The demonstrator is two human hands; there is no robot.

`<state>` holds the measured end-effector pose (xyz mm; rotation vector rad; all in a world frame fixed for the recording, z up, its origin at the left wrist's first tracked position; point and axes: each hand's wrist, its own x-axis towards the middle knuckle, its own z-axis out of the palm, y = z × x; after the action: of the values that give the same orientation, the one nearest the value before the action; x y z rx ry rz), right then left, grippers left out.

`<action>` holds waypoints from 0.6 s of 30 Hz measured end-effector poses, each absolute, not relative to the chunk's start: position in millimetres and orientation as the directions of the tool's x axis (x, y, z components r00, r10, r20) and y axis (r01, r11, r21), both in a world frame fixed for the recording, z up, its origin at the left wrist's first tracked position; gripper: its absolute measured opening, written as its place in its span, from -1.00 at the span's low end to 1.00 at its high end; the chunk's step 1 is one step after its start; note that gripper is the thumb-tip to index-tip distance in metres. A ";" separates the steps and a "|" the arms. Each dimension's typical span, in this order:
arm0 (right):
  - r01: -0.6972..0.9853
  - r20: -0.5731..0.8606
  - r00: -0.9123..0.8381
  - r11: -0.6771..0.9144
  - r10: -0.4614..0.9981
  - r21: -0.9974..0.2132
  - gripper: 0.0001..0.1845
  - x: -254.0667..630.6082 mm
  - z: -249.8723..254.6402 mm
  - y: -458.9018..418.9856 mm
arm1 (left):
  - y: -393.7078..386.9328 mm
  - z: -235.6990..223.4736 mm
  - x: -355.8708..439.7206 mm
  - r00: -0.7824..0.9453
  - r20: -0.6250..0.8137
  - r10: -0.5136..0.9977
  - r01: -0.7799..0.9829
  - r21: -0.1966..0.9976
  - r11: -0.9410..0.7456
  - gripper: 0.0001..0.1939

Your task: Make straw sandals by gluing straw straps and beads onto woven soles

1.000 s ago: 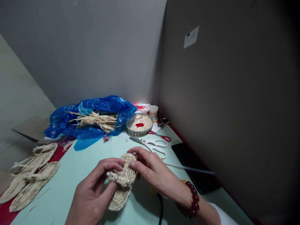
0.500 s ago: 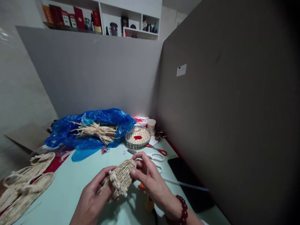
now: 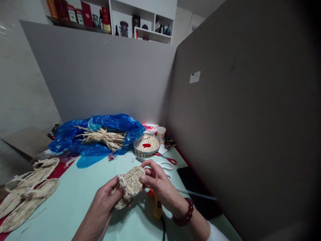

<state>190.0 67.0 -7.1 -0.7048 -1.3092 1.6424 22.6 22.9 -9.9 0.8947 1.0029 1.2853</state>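
Note:
A small woven straw slipper point(image 3: 134, 180) with pearl-like beads across its strap is held up over the table between both hands. My left hand point(image 3: 107, 197) is closed around its lower left part, the thumb lying by the beaded strap. My right hand point(image 3: 159, 184) pinches the slipper's right edge between thumb and fingers. Beneath my right wrist lies a yellow and orange glue gun point(image 3: 157, 206) with a black cord, partly hidden by the hand. White-handled scissors point(image 3: 166, 165) rest just beyond my right hand.
Larger straw sandals point(image 3: 37, 197) lie at the left. A blue plastic bag point(image 3: 65, 134) holds a bundle of dried straw point(image 3: 105, 137). Behind the hands stand a round woven basket point(image 3: 142, 154), red-handled scissors point(image 3: 172, 161) and a plastic cup point(image 3: 161, 132). A translucent stick point(image 3: 195, 193) crosses a black panel point(image 3: 210, 207).
The slipper has turned a little in my hands, and its strap and sole face the camera differently. Both hands keep hold of it. More of the glue gun shows.

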 end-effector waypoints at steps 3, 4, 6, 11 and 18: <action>-0.172 0.081 -0.418 0.009 0.905 -0.985 -0.67 188.6 -11.7 66.9 | 23.6 -9.7 24.7 0.028 -0.103 0.994 -0.348 0.932 0.106 -0.55; -0.110 0.078 -0.415 0.035 0.907 -0.993 -0.69 189.4 -11.2 66.3 | 23.7 -9.0 25.0 0.036 -0.117 0.992 -0.350 0.929 0.122 -0.56; 0.043 0.090 -0.421 0.119 0.903 -0.992 -0.71 195.4 -2.9 65.4 | 23.6 -7.0 24.6 0.044 -0.157 0.987 -0.356 0.920 0.163 -0.60; 0.456 0.259 -0.347 0.403 0.901 -0.793 -0.73 234.3 64.1 85.1 | 23.3 -3.5 17.4 -0.013 -0.242 0.970 -0.395 0.893 0.217 -0.69; 0.839 0.288 -0.164 0.287 0.944 -0.463 -0.75 272.3 108.0 189.1 | 29.9 -17.4 5.9 -0.089 -0.340 0.936 -0.462 0.847 0.263 -0.34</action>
<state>272.3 189.1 108.0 -1.5898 -2.0419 0.2659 5.9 29.9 -17.4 0.5597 1.1127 1.2728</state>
